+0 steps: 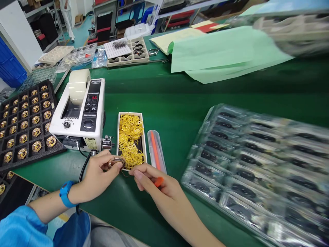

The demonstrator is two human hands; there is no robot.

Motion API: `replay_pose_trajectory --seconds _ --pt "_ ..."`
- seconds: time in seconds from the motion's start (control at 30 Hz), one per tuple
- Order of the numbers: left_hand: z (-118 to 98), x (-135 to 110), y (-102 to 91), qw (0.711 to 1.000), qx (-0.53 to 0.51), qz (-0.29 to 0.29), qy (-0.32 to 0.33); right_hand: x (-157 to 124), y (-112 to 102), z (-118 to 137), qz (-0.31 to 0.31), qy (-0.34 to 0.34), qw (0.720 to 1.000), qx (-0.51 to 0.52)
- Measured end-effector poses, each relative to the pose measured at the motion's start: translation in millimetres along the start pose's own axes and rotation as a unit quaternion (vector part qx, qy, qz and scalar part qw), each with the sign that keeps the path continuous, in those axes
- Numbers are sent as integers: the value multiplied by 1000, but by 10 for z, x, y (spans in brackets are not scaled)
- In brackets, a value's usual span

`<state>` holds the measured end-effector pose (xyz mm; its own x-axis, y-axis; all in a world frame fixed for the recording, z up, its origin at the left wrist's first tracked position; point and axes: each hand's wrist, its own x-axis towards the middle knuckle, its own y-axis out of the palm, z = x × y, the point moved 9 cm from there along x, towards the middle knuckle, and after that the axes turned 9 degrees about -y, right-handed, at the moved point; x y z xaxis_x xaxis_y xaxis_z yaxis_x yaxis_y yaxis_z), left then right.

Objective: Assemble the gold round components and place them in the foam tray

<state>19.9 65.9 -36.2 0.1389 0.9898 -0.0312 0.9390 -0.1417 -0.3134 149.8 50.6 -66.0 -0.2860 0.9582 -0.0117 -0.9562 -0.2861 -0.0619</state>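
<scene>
My left hand (99,175) pinches a small round metal coil part (116,162) just in front of a narrow box of yellow rings (130,139). My right hand (154,183) is closed beside it, its fingertips close to the part, with an orange tool (158,181) tucked in the palm. A blue wristband (65,193) sits on my left wrist. Both hands hover low over the green table (180,99).
A white tape dispenser (81,113) stands behind my left hand, with a black tray of gold coil parts (25,120) to its left. A clear tube with an orange stick (156,151) lies by the box. Clear blister trays (257,171) fill the right; green paper sheets (221,51) lie at the back.
</scene>
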Motion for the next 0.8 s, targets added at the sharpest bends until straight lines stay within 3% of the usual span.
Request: replay_pose_trajectory --seconds 0.1,0.17,0.23,0.33,0.43,0.5,0.57,0.67,0.8 --pt "-223 -175 -12 965 147 -71 207 -33 214 -65 63 74 984 151" --pt "-224 -262 112 936 227 -52 263 -61 303 -67 81 102 966 225" --pt "-184 -300 207 924 274 -27 265 -71 288 -77 71 105 964 235" --pt "-175 -336 170 947 229 -19 224 -63 131 -117 51 70 985 148" --pt "0 -314 -176 993 42 -80 72 -36 -115 -57 28 -49 997 -46" --pt "278 -327 -450 982 -112 -137 -68 -56 -234 69 -1 -157 974 -161" --pt "511 -355 -653 942 -230 -176 -167 -105 -262 178 -18 -237 947 -215" --pt "570 -325 -897 912 -292 -216 -192 -130 -187 242 -1 -264 942 -209" --pt "291 -275 -1069 922 -263 -252 -134 -67 -105 168 36 -179 975 -129"
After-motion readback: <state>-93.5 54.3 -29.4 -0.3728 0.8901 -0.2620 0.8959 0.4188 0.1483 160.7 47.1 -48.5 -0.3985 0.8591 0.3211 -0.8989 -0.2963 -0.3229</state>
